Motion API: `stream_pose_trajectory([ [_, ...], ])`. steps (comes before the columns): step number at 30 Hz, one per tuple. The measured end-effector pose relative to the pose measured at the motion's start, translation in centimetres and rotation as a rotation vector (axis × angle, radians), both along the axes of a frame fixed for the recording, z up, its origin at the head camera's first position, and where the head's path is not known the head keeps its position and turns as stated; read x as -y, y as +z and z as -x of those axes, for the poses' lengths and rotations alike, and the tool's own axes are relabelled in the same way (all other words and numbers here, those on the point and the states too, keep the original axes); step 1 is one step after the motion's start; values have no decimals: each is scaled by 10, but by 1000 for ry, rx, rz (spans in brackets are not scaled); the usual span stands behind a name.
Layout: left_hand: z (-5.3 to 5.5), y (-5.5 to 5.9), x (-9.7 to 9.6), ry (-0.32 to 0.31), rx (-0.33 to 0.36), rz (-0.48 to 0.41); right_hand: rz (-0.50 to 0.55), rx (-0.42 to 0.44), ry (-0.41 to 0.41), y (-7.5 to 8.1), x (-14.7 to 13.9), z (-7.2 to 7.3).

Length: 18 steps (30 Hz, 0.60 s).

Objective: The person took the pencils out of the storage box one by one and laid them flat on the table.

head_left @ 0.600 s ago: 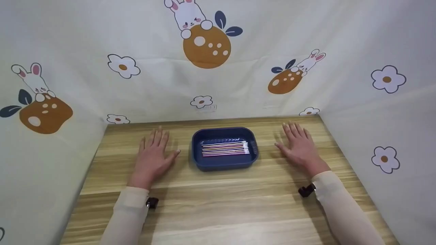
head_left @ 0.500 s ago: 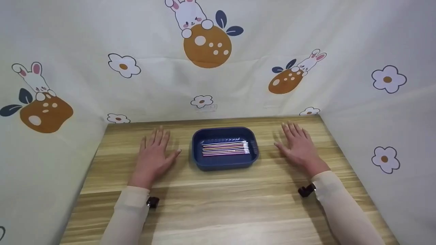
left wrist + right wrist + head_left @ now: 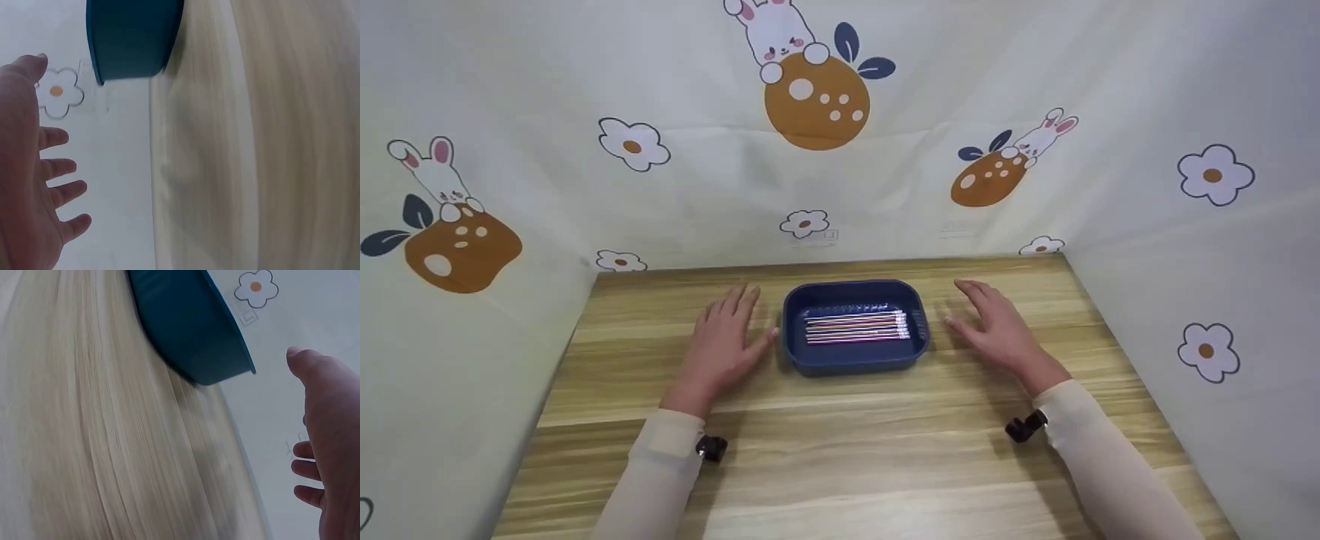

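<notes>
A dark blue rectangular dish [image 3: 855,367] with rounded corners stands on the wooden table toward the back. Inside it several slim pencils [image 3: 855,328] with pale ends at the right lie side by side. My left hand [image 3: 723,341] is just left of the dish, fingers extended and thumb close to its left wall. To the right of the dish my right hand [image 3: 997,330] hovers with fingers loosely extended and thumb toward it. Neither hand holds anything. Both wrist views show the dish's outer wall [image 3: 132,45] apart from the thumb; the pencils are hidden there.
The wood-grain table [image 3: 855,450] spans the space in front of the dish. A pale cloth [image 3: 720,195] printed with rabbits, oranges and flowers rises behind it and on both sides. A small black camera [image 3: 711,448] sits at the left wrist, another black camera [image 3: 1026,426] at the right.
Both hands have lifted from the table and moved inward toward the dish, the left one rightward and the right one leftward. The dish and pencils stay in place.
</notes>
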<state>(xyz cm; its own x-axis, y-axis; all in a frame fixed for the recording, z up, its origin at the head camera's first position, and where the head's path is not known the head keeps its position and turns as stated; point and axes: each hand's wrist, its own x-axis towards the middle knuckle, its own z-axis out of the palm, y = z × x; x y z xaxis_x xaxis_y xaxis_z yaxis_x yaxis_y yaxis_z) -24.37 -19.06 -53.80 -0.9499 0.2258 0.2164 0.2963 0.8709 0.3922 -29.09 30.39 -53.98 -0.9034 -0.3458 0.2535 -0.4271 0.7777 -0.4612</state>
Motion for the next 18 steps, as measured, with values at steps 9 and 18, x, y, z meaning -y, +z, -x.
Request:
stream_pose_trajectory([
  [9,1,-3,-27,-60,41,-68,10,-7,18,4,14,-7],
  [18,4,-6,-51,-84,81,-77,8,-28,43,2,18,-7],
])
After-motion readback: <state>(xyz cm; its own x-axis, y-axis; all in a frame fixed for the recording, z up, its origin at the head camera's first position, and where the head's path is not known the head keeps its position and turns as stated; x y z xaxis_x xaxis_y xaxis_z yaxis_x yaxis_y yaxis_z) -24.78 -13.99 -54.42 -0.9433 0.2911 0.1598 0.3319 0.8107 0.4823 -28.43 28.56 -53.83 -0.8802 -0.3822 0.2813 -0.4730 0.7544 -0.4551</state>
